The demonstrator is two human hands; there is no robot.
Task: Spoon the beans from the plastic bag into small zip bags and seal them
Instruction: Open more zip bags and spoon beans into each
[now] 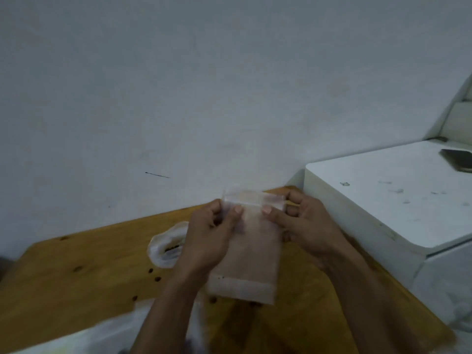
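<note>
Head view: looking down at my hands over the wooden worktop (76, 272), white wall behind.
Zip bag (251, 241): small, clear, held up off the worktop between both hands, mouth end away from me, near the worktop's far edge. Looks empty; pic is blurred, so can't say for sure. Can't tell if the zip strip is pressed closed.
L hand (212, 236): pinches the bag's top left corner, thumb on the near face just below the zip strip, other fingers curled behind.
R hand (301, 223): pinches the top right corner same way, thumb on the near face, fingers curled behind the bag.
Plastic bag w/ beans (166, 245): on the worktop left of my L hand, partly hidden by it, mouth rolled open, dark beans visible inside.
Loose beans (154, 275): a few dark ones scattered on the worktop just below that bag.
Other plastic (107, 333): pale, blurred, at the worktop's near edge under my L forearm.
White cabinet (383, 200): butts against the worktop's right side, top stands higher.
Dark flat item (458, 162): on the cabinet top, far right, cut off by frame.
</note>
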